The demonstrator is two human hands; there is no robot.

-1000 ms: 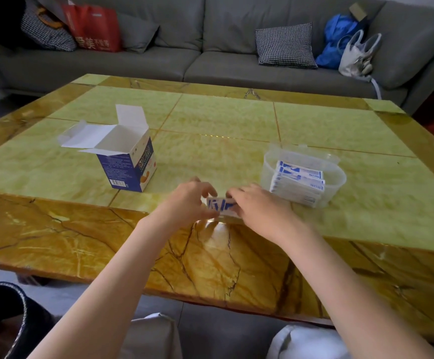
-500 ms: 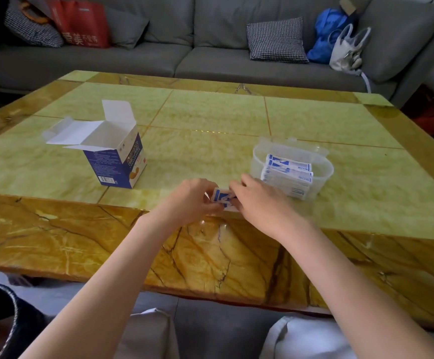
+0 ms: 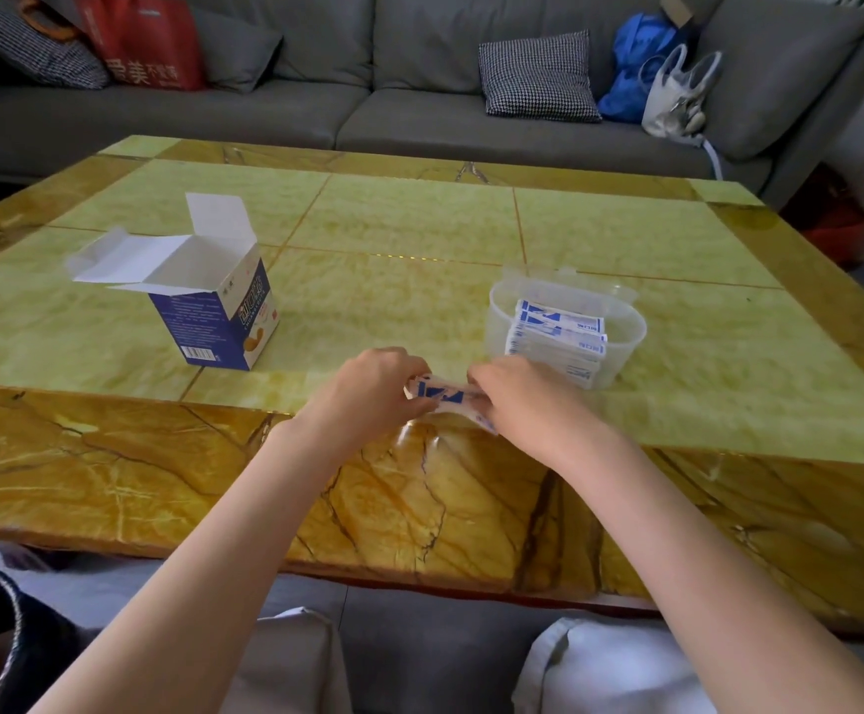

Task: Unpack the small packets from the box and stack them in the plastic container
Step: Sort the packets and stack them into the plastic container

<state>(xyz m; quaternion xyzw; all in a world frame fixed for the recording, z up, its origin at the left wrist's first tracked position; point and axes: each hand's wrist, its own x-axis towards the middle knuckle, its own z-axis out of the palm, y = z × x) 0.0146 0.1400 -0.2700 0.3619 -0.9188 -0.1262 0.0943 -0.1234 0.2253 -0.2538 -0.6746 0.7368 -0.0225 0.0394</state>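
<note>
Packets [image 3: 443, 395] — a small white-and-blue bundle at lower centre of the frame, held just above the near edge of the desk [image 3: 419, 219] between two hands. Left hand [image 3: 368, 391] grips the bundle's left end with curled fingers; right hand [image 3: 520, 399] grips the right end likewise, covering part of it. Plastic container [image 3: 631, 334], right of centre and just beyond the right hand, already holds a stack of packets [image 3: 556, 334] lying flat, rising close to its rim. Box [image 3: 213, 301], left of centre and well apart from the hands, stands upright with flaps open; only white inner walls show, and its bottom is hidden, so whether more packets remain inside cannot be told. Judged stage — most of the unpacking appears done; the held bundle is yet to be added to the stack.
</note>
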